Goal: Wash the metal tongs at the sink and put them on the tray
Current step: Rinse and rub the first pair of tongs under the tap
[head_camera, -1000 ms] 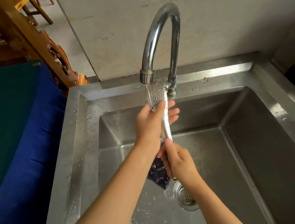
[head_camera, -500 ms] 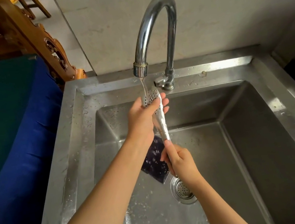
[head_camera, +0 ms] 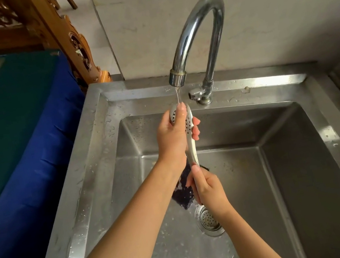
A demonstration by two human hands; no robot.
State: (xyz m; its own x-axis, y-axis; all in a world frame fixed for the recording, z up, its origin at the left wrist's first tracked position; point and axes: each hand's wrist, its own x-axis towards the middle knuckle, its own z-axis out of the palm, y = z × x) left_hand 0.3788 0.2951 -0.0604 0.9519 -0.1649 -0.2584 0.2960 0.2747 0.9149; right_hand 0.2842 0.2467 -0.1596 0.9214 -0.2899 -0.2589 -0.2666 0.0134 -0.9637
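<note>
Where the washing is happening: a steel sink (head_camera: 259, 84) is taking up most of the view, with water drops sitting on its rim and basin.
Cloth: a blue cloth (head_camera: 29, 199) is lying over the surface just left of the sink, with carved wood (head_camera: 72, 43) standing behind it.
Tap: a curved tap (head_camera: 197, 17) is standing at the back rim and pouring a thin stream (head_camera: 178, 95) onto the top of the tongs.
Left hand: the left hand (head_camera: 172, 137) is wrapping thumb and fingers round the perforated upper end of the tongs, right under the spout.
Right hand: the right hand (head_camera: 209, 190) is gripping the lower end of the tongs, fingers curled round it, above the drain.
Tongs: the tongs (head_camera: 191, 154) are being held nearly upright over the basin, between the two hands.
Pad: a dark pad (head_camera: 184, 194) is showing low in the basin between the two wrists, partly hidden.
Drain: a round drain (head_camera: 209, 222) is sitting in the basin floor, just beside the right wrist.
</note>
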